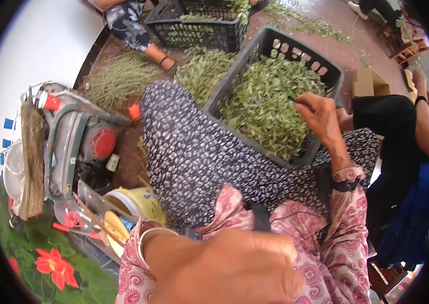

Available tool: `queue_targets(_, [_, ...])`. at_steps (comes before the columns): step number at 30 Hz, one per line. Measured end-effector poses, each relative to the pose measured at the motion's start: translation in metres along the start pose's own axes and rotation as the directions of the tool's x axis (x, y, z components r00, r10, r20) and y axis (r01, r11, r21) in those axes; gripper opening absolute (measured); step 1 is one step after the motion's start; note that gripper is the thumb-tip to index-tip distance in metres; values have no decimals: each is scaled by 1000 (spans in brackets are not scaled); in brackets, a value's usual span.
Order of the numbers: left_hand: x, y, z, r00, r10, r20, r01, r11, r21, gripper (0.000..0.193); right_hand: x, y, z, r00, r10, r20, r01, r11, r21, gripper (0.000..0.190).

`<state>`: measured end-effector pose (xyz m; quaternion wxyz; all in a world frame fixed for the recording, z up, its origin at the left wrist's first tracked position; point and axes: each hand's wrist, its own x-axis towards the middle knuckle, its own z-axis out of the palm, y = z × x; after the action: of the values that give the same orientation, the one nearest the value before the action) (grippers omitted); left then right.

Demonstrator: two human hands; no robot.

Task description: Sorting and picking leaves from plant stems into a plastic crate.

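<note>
A dark plastic crate [214, 107] with oval holes in its wall stands tilted in view against my patterned trouser legs. Loose green leaves [271, 102] fill much of it. My right hand [317, 112] hovers over the right side of these leaves, thumb and fingers curled close together. Whether a leaf is pinched between them is too small to tell. My left hand [229, 266] is raised close to the camera, large and blurred, its fingers bent. Its fingertips and anything in them are hidden.
Bare stalks [123, 78] and a leafy heap [205, 72] lie left of the crate, near another person's hand [169, 64]. Behind is a second crate [210, 36]. A framed machine [68, 148] and a yellow bucket [150, 205] stand left. Someone in black [385, 129] sits close on the right.
</note>
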<state>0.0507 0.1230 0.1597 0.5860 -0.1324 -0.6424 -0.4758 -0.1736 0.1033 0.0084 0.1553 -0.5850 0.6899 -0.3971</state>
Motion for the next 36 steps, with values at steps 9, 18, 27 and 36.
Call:
queue_targets(9, [20,-5,40,979,119,-168,-87,979,185,6,-5,-2,-10,1000,-17,-3,17,1000,-13,10])
queue_targets(18, [79,15,-4,782,-425,456,485,874,-16,28,-9,-2,1,998,-51,-23,51,999,0,14])
queue_targets(27, [125,32,-18,737,-543,403,605,796,-33,47,-9,12,-6,999,11,-46,-17,991,-130,13])
queue_targets(36, [162,34,-8,833,-466,299,481,876,25,44,-6,7,-2,993,-95,-67,92,995,-43,14])
